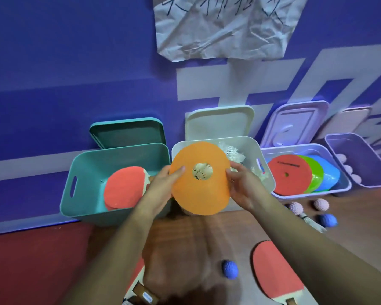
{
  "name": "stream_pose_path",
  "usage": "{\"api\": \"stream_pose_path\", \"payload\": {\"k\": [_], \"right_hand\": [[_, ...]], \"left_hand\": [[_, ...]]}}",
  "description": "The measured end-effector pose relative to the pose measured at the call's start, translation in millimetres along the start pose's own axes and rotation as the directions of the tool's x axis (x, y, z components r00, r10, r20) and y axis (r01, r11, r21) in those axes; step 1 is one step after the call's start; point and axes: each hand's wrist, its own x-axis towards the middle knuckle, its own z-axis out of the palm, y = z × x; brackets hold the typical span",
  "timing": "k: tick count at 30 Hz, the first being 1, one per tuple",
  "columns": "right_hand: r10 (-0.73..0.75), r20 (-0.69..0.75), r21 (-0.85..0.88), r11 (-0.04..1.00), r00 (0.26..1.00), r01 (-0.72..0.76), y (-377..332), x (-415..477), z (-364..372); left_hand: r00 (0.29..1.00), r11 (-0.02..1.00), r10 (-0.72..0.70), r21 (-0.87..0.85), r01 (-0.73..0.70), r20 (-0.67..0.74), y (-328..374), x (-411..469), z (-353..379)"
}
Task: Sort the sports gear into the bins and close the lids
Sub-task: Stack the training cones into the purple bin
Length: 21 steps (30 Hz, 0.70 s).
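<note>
Head view: I saw the left hand (163,183) and right hand (242,188) each pinching an edge of the orange cone (198,192) above the white bin (269,179), which seemed to hold shuttlecocks (233,150). A slip there would missort it; the cone bin (306,196) stood 1 place right. A paddle (275,267) and blue ball (229,269) lay nearer, not blocking.

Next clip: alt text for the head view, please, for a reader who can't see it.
The left hand and right hand hold an orange disc by its edges in front of the white bin, in a row of open bins. The teal bin holds a red paddle; a second paddle and a blue ball lie on the floor.
</note>
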Motion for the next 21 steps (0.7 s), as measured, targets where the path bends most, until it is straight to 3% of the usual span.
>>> {"api": "stream_pose_path", "payload": {"k": [5,9,15,21], "right_hand": [[-0.064,-0.100,-0.234,0.971,0.993,0.039,-39.1,-7.8,-79.1],[-0.127,-0.174,-0.364,0.930,0.976,0.056,-69.6,-8.4,-148.9],[-0.188,-0.252,-0.374,0.924,0.949,0.083,-125.0,-3.3,-252.3],[-0.202,-0.296,-0.316,0.943,0.934,0.103,-162.5,6.2,-318.1]], "left_hand": [[0.984,0.990,0.076,0.132,-0.056,-0.159,-22.6,10.4,86.5],[0.991,0.963,0.091,0.264,-0.063,-0.094,-44.5,18.4,163.6],[0.971,0.842,0.234,0.510,-0.176,-0.051,-72.8,42.4,282.3],[0.990,0.887,0.136,0.452,-0.100,-0.048,-88.8,81.1,352.3]]}}
